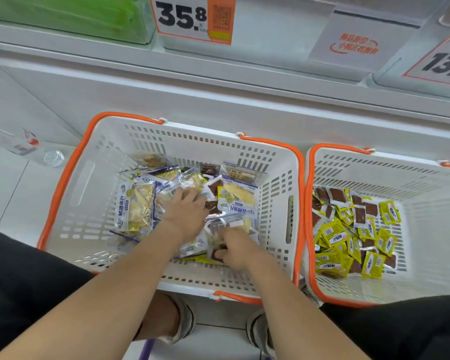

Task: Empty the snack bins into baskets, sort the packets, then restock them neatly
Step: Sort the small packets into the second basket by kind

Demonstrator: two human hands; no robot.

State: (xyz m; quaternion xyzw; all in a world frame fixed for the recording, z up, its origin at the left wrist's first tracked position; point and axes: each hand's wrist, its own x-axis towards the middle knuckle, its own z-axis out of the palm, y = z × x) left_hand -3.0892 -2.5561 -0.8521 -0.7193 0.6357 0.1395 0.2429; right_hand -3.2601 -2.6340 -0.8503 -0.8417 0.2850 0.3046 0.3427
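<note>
A white basket (pixel 94 178) with an orange rim stands on the floor in front of me, holding mixed clear-and-purple snack packets (pixel 135 206) and a few small brown ones. My left hand (pixel 185 206) lies on the pile with its fingers spread among the packets. Nearer to me, my right hand (pixel 234 249) pinches a small brown packet (pixel 217 254) at the pile's front edge. A second white basket (pixel 426 229) to the right contains several yellow-and-brown packets (pixel 353 229).
White shelving with price signs (pixel 192 18) rises behind the baskets. A clear water bottle (pixel 24 146) lies on the floor at left. My knees in dark trousers flank the baskets, and my sandalled feet (pixel 182 323) are below the left basket.
</note>
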